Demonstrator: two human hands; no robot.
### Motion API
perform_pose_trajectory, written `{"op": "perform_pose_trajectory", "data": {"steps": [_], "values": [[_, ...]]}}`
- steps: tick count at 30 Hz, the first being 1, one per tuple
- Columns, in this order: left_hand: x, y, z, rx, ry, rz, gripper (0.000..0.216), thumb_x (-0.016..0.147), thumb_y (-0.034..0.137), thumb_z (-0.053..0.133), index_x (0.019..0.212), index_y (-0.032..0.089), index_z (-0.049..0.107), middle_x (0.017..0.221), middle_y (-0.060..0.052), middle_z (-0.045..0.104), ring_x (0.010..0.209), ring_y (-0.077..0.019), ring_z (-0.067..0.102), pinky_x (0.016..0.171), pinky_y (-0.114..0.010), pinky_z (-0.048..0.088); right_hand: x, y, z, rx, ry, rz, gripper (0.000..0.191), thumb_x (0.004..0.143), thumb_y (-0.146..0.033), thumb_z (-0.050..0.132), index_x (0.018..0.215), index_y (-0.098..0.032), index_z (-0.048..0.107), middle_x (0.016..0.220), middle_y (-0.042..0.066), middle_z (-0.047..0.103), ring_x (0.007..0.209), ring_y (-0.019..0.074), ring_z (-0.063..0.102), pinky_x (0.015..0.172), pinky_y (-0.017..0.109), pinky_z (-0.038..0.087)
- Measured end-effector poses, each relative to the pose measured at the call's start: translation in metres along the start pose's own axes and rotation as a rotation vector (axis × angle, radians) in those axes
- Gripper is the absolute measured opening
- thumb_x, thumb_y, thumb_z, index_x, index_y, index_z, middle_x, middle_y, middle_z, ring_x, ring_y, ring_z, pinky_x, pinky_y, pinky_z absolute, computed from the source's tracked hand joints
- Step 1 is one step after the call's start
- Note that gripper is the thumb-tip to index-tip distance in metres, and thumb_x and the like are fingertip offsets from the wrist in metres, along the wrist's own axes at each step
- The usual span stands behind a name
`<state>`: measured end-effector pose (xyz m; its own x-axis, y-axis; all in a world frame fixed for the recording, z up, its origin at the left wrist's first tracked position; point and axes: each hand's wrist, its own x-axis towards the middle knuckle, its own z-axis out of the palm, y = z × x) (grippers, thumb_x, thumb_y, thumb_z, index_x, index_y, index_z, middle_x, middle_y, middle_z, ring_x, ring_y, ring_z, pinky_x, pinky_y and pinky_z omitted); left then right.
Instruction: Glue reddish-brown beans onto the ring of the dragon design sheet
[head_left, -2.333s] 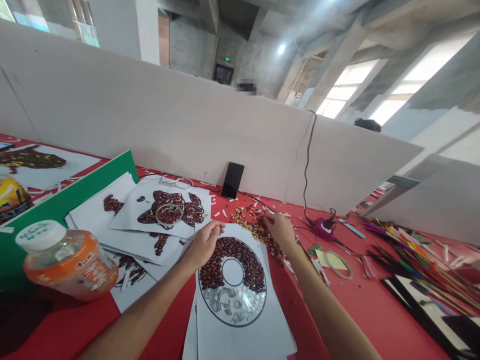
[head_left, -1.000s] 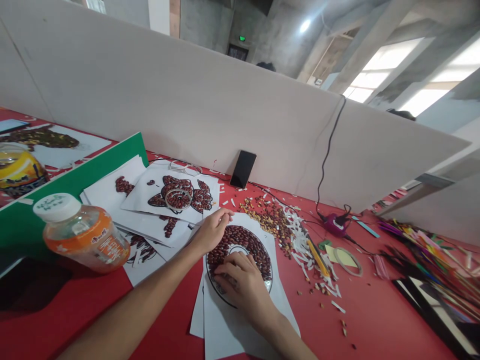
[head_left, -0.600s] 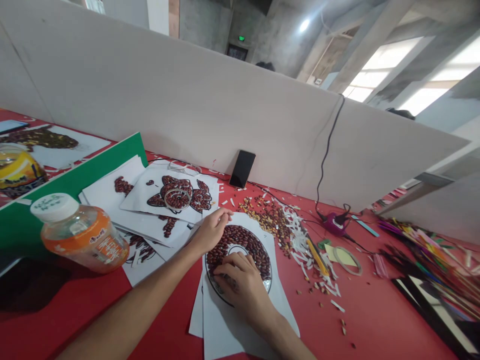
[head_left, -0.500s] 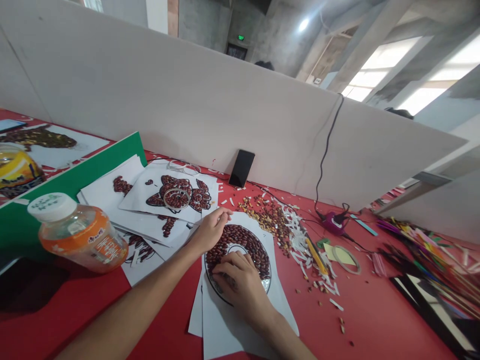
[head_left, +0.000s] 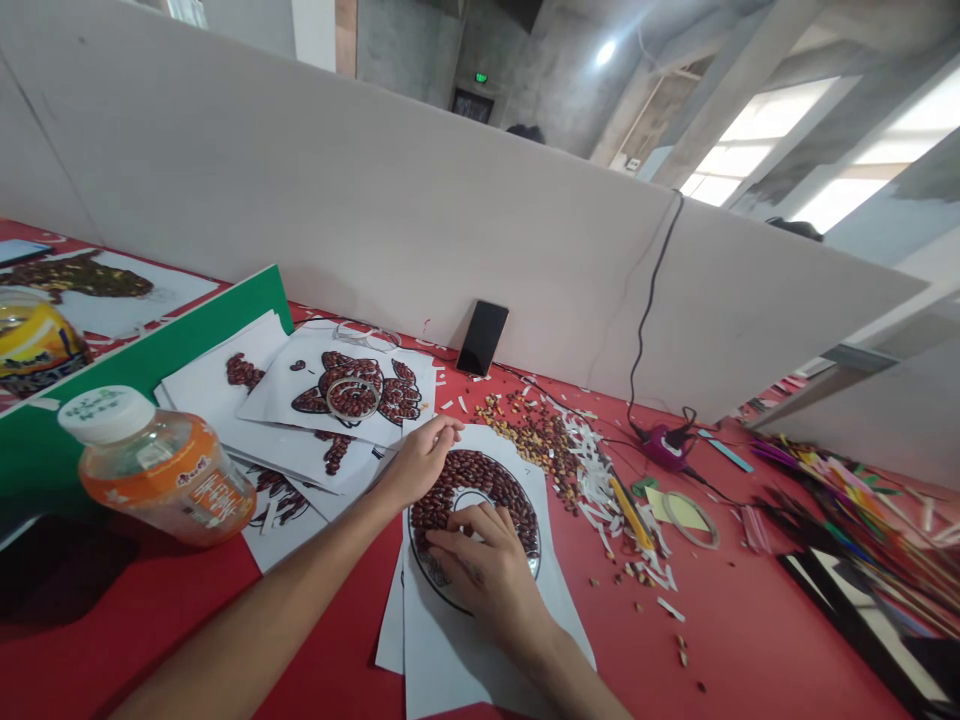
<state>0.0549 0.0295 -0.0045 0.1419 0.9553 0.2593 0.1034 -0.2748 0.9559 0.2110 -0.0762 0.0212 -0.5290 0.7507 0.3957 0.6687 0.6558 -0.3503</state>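
A white sheet [head_left: 459, 650] lies on the red table in front of me, printed with a ring pattern [head_left: 491, 487] largely filled with dark red beans. My right hand [head_left: 484, 572] rests on the lower part of the ring, fingers curled and pressing down near the ring's inner edge. My left hand [head_left: 421, 460] lies at the sheet's upper left corner, fingers bent and pinched together at its edge. Whether either hand holds a bean is hidden. A heap of loose beans [head_left: 538, 438] sits just beyond the sheet.
Other bean pictures [head_left: 352, 385] with a tape ring on top lie at left, beside a green board [head_left: 150, 350] and an orange-labelled jar [head_left: 157, 475]. A phone [head_left: 483, 338] leans on the partition. Paper scraps, tape roll [head_left: 690, 505], a pink tool [head_left: 667, 445] and coloured sticks [head_left: 847, 500] lie right.
My right hand left the loose bean heap and came down onto the ring pattern, where it has stayed with small finger shifts. My left hand has kept its place at the sheet's corner.
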Motion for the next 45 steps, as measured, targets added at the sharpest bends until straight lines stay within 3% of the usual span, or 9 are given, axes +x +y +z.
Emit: {"op": "perform_pose_trajectory", "data": {"steps": [6, 15, 18, 24, 29, 32, 35, 39, 45], "values": [[0.000, 0.001, 0.000, 0.003, -0.001, 0.002, 0.031, 0.103, 0.038, 0.040, 0.105, 0.022, 0.066, 0.100, -0.005, 0.071, 0.099, -0.0203, 0.067, 0.091, -0.031, 0.051, -0.004, -0.002, -0.012, -0.065, -0.090, -0.162, 0.024, 0.100, -0.026, 0.058, 0.120, -0.026, 0.070, 0.110, 0.007, 0.069, 0.099, 0.0228, 0.059, 0.085, 0.039, 0.041], [-0.001, 0.002, -0.001, 0.019, -0.005, 0.000, 0.030, 0.103, 0.037, 0.040, 0.106, 0.022, 0.066, 0.100, -0.005, 0.071, 0.099, -0.0205, 0.067, 0.091, -0.032, 0.051, -0.001, -0.001, -0.010, -0.103, -0.189, -0.187, 0.020, 0.098, -0.022, 0.058, 0.117, -0.021, 0.067, 0.122, 0.011, 0.067, 0.117, 0.0264, 0.058, 0.097, 0.045, 0.044], [-0.001, 0.004, -0.001, 0.024, -0.009, -0.004, 0.030, 0.103, 0.036, 0.040, 0.106, 0.022, 0.066, 0.101, -0.005, 0.071, 0.100, -0.0206, 0.067, 0.092, -0.032, 0.050, 0.001, -0.004, -0.010, -0.049, -0.175, -0.196, 0.020, 0.098, -0.023, 0.059, 0.117, -0.020, 0.065, 0.130, 0.010, 0.065, 0.124, 0.0269, 0.055, 0.102, 0.046, 0.042], [0.002, 0.000, 0.000, -0.056, 0.005, -0.042, 0.028, 0.101, 0.037, 0.044, 0.104, 0.022, 0.067, 0.098, -0.005, 0.071, 0.097, -0.0204, 0.066, 0.088, -0.032, 0.051, 0.020, -0.015, -0.005, 0.031, -0.034, -0.079, 0.022, 0.102, -0.015, 0.049, 0.115, -0.023, 0.064, 0.119, 0.009, 0.068, 0.107, 0.0212, 0.060, 0.093, 0.037, 0.047], [0.009, -0.012, 0.001, -0.196, 0.071, -0.094, 0.029, 0.097, 0.041, 0.047, 0.100, 0.020, 0.067, 0.092, -0.006, 0.070, 0.088, -0.0187, 0.066, 0.076, -0.029, 0.053, 0.049, -0.022, -0.006, 0.482, 0.088, 0.106, 0.010, 0.098, -0.025, 0.051, 0.089, -0.022, 0.053, 0.088, 0.004, 0.061, 0.079, 0.0163, 0.055, 0.072, 0.029, 0.047], [0.012, -0.014, 0.001, -0.244, 0.100, -0.113, 0.033, 0.097, 0.044, 0.045, 0.100, 0.019, 0.066, 0.092, -0.007, 0.070, 0.086, -0.0179, 0.067, 0.072, -0.028, 0.053, 0.059, -0.021, -0.009, 0.907, 0.136, 0.334, 0.044, 0.097, -0.045, 0.053, 0.064, -0.024, 0.035, 0.059, -0.005, 0.038, 0.054, 0.0105, 0.035, 0.052, 0.025, 0.034], [0.012, -0.013, 0.001, -0.283, 0.120, -0.126, 0.033, 0.095, 0.045, 0.046, 0.098, 0.018, 0.065, 0.091, -0.007, 0.070, 0.086, -0.0177, 0.067, 0.071, -0.027, 0.053, 0.061, -0.020, -0.009, 1.085, -0.080, 0.359, 0.059, 0.097, -0.048, 0.051, 0.052, -0.024, 0.022, 0.049, -0.007, 0.022, 0.047, 0.0071, 0.018, 0.047, 0.026, 0.020], [0.011, -0.013, 0.001, -0.301, 0.118, -0.121, 0.031, 0.094, 0.045, 0.049, 0.097, 0.018, 0.065, 0.092, -0.007, 0.069, 0.085, -0.0170, 0.065, 0.074, -0.028, 0.053, 0.057, -0.018, 0.002, 0.932, -0.349, 0.394, 0.053, 0.089, -0.033, 0.056, 0.048, -0.022, 0.025, 0.046, -0.008, 0.022, 0.047, 0.0052, 0.015, 0.045, 0.026, 0.011], [0.012, -0.015, 0.002, -0.292, 0.119, -0.111, 0.033, 0.095, 0.046, 0.048, 0.098, 0.018, 0.066, 0.089, -0.005, 0.067, 0.084, -0.0168, 0.064, 0.073, -0.028, 0.052, 0.059, -0.011, 0.013, 0.974, -0.414, 0.462, 0.051, 0.086, -0.034, 0.056, 0.047, -0.022, 0.026, 0.044, -0.009, 0.024, 0.045, 0.0043, 0.016, 0.044, 0.024, 0.012]]}}
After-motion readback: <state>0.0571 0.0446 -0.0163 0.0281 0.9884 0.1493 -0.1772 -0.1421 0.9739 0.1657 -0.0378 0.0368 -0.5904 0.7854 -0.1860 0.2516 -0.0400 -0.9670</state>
